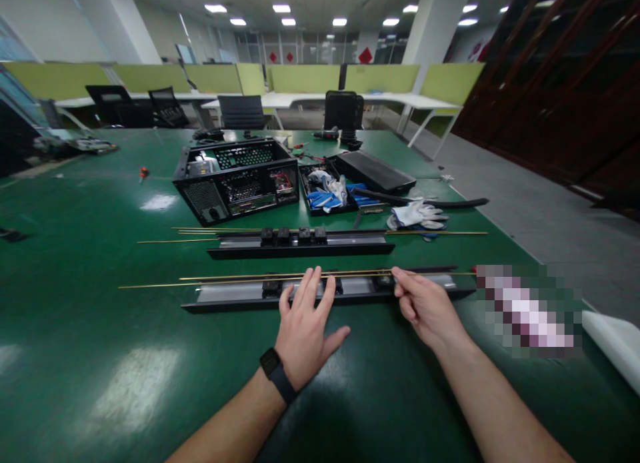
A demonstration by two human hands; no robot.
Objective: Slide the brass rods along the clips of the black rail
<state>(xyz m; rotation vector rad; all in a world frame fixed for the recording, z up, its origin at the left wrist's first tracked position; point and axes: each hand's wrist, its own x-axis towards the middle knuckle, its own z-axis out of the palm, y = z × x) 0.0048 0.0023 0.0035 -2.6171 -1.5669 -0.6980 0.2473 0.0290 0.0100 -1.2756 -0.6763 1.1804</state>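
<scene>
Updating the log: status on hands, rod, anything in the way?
Right hand pinching thin rod. Rod lies along near rail. Left hand open, blocking view of part of rail.

rods (225, 277): shiny metal; tabletop (200, 396): smooth, glossy; gloves (417, 213): cloth; cabinet (555, 83): glossy wood

On the green table (75, 329) I see a black channel (360, 299) partly beneath my hands (306, 339). Beyond them stands a computer case (237, 191).

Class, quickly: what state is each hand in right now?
Left hand: open, spread over the near black channel.
Right hand: closed, fingertips pinching a thin gold-coloured rod.
</scene>
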